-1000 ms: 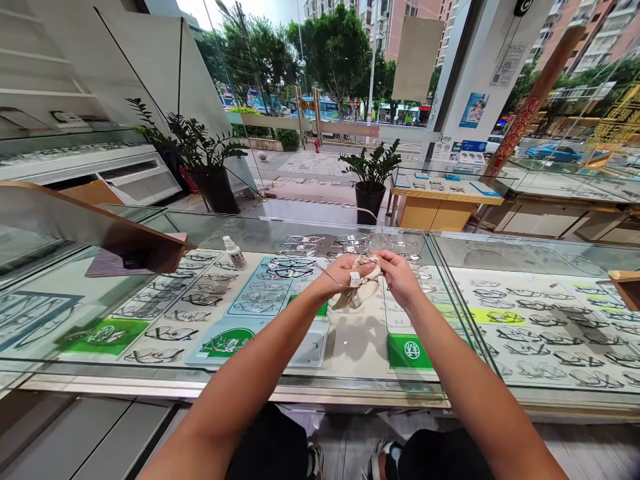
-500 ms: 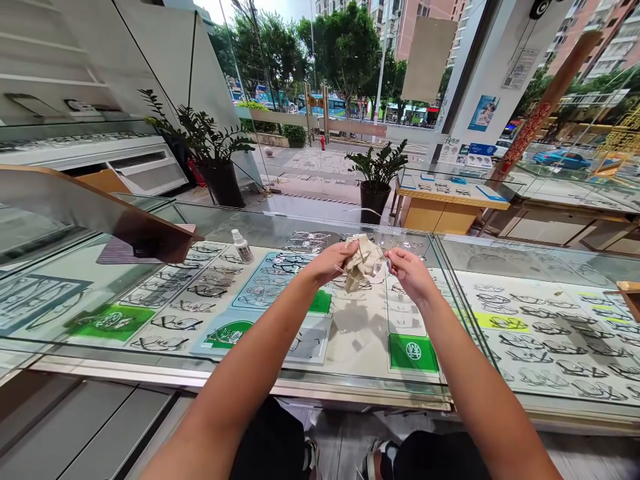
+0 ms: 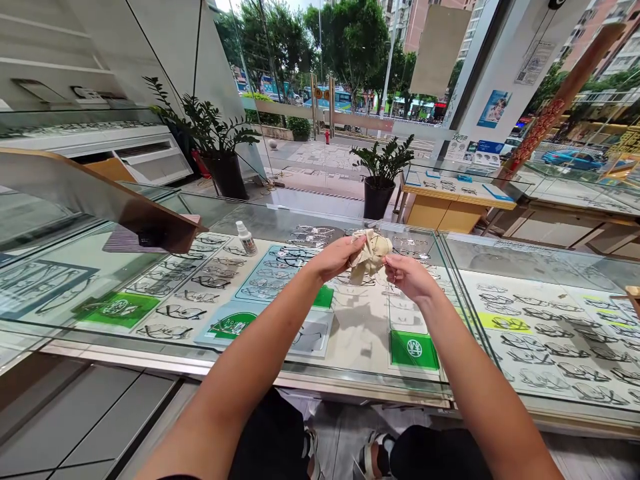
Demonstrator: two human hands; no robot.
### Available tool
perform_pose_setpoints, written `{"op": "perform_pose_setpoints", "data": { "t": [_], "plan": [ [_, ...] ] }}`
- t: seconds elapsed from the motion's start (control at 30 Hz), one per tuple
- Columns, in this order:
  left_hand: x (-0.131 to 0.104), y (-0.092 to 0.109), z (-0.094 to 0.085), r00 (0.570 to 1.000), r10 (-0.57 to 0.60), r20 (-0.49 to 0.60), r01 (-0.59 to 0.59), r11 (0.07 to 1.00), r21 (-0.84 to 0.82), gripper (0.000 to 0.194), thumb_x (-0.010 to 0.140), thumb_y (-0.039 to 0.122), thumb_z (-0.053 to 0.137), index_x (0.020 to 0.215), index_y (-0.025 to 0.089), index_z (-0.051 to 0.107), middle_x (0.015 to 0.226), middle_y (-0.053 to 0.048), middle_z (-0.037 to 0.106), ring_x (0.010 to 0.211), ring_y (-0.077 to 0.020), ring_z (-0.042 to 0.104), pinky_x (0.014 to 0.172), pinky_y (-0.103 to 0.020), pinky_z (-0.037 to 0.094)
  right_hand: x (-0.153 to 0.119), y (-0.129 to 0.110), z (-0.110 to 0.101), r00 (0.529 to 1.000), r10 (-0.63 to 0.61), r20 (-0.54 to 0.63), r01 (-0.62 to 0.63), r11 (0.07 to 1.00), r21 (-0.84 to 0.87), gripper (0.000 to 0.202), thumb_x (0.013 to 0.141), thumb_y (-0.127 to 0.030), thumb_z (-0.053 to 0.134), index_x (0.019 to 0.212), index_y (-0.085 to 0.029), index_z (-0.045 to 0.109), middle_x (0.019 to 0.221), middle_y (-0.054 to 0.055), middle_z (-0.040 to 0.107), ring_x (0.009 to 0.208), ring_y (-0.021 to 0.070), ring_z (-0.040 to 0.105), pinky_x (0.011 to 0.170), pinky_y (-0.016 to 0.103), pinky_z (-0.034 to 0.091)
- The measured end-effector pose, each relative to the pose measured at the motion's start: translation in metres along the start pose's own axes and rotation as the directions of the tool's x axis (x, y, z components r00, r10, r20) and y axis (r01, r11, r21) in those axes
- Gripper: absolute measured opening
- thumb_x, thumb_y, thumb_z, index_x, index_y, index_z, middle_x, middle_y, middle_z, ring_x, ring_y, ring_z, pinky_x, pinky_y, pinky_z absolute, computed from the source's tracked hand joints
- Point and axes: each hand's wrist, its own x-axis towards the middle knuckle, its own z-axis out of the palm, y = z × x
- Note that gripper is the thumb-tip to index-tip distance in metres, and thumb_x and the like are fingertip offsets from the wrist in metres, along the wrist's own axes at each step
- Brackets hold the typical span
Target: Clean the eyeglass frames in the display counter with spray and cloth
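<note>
Above the glass counter, my left hand (image 3: 341, 257) is closed on a crumpled beige cloth (image 3: 369, 256). My right hand (image 3: 407, 275), just to its right, pinches the edge of a pair of eyeglasses (image 3: 384, 261). The cloth is wrapped about the glasses and hides most of them, lenses included. Both hands are close together at the middle of the counter. Below them, more spectacle frames lie in rows inside the glass showcase (image 3: 360, 313).
A white spray bottle (image 3: 246, 239) stands on the counter to the left. Beyond it a brown tilted board (image 3: 115, 207) juts in over a striped cloth. Green logo cards (image 3: 414, 349) lie in the showcase. Potted plants (image 3: 379, 193) stand behind the counter, by the glass front.
The cloth now covers the lens that showed between the hands before. My left hand has shifted slightly right with the cloth, toward the right hand. The view has tilted a little.
</note>
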Motion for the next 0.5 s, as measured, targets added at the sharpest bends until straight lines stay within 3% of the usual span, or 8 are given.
{"op": "perform_pose_setpoints", "data": {
  "t": [0.23,0.37,0.5],
  "plan": [
    [0.000,-0.002,-0.016,0.995,-0.043,0.093,0.048,0.998,-0.052,0.055,0.080,0.062,0.085,0.101,0.011,0.078,0.099,-0.014,0.078,0.094,-0.0231,0.071,0.084,-0.030,0.053,0.001,0.000,-0.001,0.997,-0.060,-0.046,0.060,0.998,-0.016,0.043,0.055,-0.051,0.097,0.079,-0.020,0.079,0.067,-0.001,0.058,0.057,0.0094,0.035,0.051,0.027,0.022],
    [-0.001,-0.002,-0.029,0.995,-0.080,0.065,0.084,0.994,-0.070,0.058,0.078,0.061,0.088,0.105,0.011,0.079,0.096,-0.013,0.077,0.086,-0.0210,0.070,0.077,-0.028,0.052,-0.001,-0.002,-0.003,0.994,-0.077,-0.073,0.075,0.997,-0.031,0.044,0.055,-0.053,0.097,0.079,-0.021,0.079,0.067,0.000,0.059,0.060,0.0110,0.040,0.053,0.028,0.026],
    [-0.002,-0.004,-0.029,0.992,-0.100,0.074,0.105,0.993,-0.055,0.056,0.080,0.060,0.087,0.105,0.010,0.078,0.093,-0.012,0.076,0.081,-0.0195,0.068,0.074,-0.028,0.050,-0.001,0.000,0.000,0.991,-0.119,-0.065,0.114,0.990,-0.079,0.041,0.060,-0.055,0.095,0.077,-0.021,0.079,0.065,-0.001,0.057,0.059,0.0112,0.037,0.055,0.029,0.024]
  ]
}}
